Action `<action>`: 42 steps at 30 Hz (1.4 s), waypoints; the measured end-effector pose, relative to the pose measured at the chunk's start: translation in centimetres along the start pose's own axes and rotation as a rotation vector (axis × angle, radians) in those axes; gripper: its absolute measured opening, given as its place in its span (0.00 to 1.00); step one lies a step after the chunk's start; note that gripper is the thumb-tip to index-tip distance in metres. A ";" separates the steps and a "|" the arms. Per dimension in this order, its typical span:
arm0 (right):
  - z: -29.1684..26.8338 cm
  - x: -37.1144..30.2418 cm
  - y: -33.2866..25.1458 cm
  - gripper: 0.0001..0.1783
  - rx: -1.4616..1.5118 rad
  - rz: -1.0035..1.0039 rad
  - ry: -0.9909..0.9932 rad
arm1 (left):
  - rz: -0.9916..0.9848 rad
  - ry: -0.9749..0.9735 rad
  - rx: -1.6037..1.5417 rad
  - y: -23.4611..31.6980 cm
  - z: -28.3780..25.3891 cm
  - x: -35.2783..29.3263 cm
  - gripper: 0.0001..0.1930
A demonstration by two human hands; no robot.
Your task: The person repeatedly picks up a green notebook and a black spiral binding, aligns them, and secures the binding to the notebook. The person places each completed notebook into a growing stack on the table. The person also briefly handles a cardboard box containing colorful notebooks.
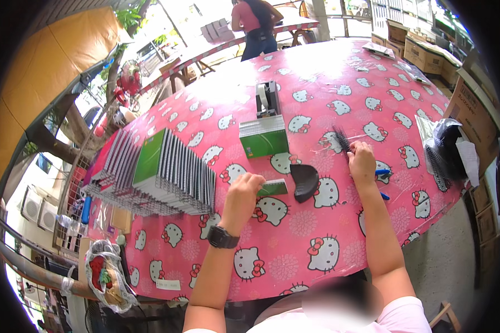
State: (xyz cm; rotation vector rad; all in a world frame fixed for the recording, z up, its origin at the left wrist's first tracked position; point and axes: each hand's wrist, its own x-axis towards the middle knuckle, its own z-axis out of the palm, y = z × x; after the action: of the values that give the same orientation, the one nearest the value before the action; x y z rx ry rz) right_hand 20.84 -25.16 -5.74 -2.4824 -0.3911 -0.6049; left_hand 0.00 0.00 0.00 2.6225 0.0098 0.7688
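Observation:
My left hand (242, 198), with a black watch on its wrist, pinches the left end of a small green-covered pad (274, 188) on the pink table. Further right, my right hand (362, 162) is closed on the near end of a black wire binding coil (341, 138), whose far end points away from me. Between the hands lies a dark, curved black plastic piece (305, 182). Just beyond the pad stands a stack of green-covered notebooks (264, 138), with a black tape dispenser (268, 99) behind it. Two blue pens (382, 172) lie beside my right forearm.
Tall rows of wire-bound notebooks (175, 172) fill the table's left side. A plastic bag (108, 277) hangs at the near left corner. Black coils and plastic (447, 150) lie at the right edge, near cardboard boxes (475, 111). A person (255, 25) stands at a farther table.

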 end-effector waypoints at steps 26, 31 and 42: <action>-3.8 -3.7 -10.6 0.17 0.832 -0.234 -0.912 | 0.145 0.193 -0.041 0.3 0.6 -3.3 0.10; -5.4 -4.7 -12.0 0.12 0.780 -0.273 -0.845 | 0.116 0.190 -0.044 0.2 0.4 -3.5 0.10; -3.9 -4.6 -10.6 0.14 0.840 -0.473 -0.683 | 0.136 0.202 -0.056 -0.1 0.9 -3.5 0.07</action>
State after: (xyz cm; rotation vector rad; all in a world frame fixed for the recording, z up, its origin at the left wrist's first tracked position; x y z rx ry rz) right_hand 11.44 -19.51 -0.39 -1.6905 -1.2209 0.2593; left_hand -2.54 -0.70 -2.51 2.5020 -0.1325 1.0632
